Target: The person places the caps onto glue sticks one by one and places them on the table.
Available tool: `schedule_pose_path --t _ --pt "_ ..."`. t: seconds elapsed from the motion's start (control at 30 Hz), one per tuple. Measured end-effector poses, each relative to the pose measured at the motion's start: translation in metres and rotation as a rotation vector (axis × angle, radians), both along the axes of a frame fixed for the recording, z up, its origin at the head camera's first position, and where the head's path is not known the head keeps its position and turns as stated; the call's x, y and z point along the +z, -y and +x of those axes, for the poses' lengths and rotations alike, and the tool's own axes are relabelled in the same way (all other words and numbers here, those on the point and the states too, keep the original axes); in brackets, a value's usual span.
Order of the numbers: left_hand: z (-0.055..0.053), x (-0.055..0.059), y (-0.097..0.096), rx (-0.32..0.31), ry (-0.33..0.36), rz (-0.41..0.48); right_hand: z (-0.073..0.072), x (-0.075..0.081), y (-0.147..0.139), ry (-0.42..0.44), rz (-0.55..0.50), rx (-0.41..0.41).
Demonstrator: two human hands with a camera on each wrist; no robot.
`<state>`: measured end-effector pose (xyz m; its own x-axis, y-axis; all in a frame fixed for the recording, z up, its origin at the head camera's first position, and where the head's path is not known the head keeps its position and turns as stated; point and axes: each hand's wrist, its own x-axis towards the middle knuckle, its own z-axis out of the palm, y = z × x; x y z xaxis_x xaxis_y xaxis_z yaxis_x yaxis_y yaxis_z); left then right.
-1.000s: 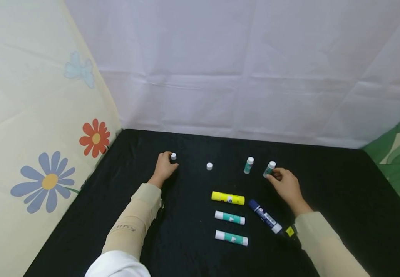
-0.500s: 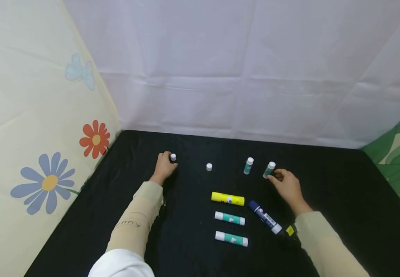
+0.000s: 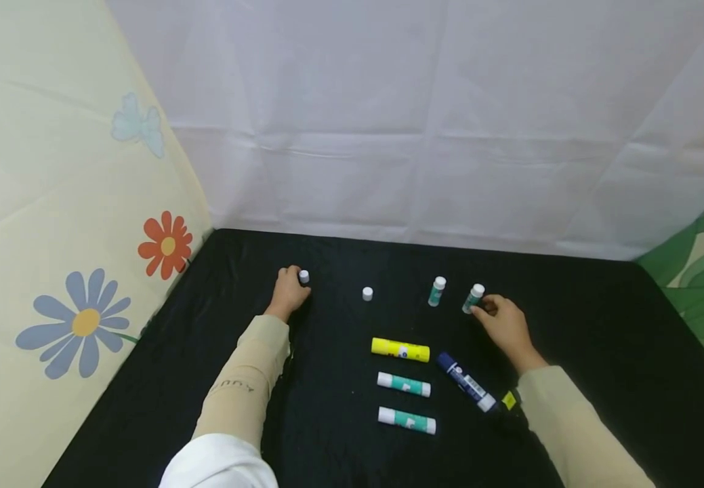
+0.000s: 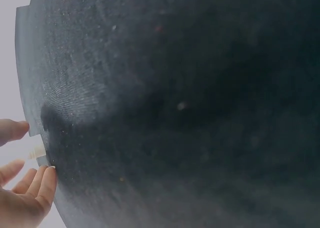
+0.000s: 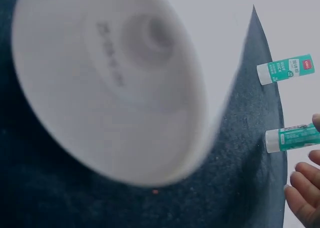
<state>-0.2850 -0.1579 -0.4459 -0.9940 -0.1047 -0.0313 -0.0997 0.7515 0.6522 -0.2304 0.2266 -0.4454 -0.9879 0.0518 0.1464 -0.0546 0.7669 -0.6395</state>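
Toward the back left, my left hand (image 3: 288, 293) is beside a short white cylinder (image 3: 304, 276) that looks like a cap. In the left wrist view its thumb and fingers (image 4: 46, 190) spread on either side of that white piece (image 4: 37, 148). My right hand (image 3: 504, 327) is at an upright green and white glue stick (image 3: 472, 300), thumb overlapping its lower body in the head view. The right wrist view has this glue stick (image 5: 298, 136) between thumb and loosely spread fingers (image 5: 300, 190). Another upright glue stick (image 3: 437, 291) stands to its left.
A second white cap-like piece (image 3: 367, 293) stands mid-table. Nearer lie a yellow glue stick (image 3: 400, 350), two green and white glue sticks (image 3: 404, 384) and a dark blue tube (image 3: 467, 383). A blurred white object (image 5: 115, 88) blocks much of the right wrist view.
Both hands stay almost where they were, and the objects keep their places. My left forearm has shifted slightly to the right.
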Motion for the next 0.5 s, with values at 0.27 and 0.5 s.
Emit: schedule_pose_path --t 0.27,0.5 --pt "-0.0028 0.0003 -0.0009 -0.014 0.014 -0.042 -0.0047 0.0031 0.0005 0.0 0.005 0.007" --pt "-0.0065 -0.0004 -0.0032 -0.037 0.038 -0.086 -0.0052 0.0057 0.0009 0.006 0.001 0.016"
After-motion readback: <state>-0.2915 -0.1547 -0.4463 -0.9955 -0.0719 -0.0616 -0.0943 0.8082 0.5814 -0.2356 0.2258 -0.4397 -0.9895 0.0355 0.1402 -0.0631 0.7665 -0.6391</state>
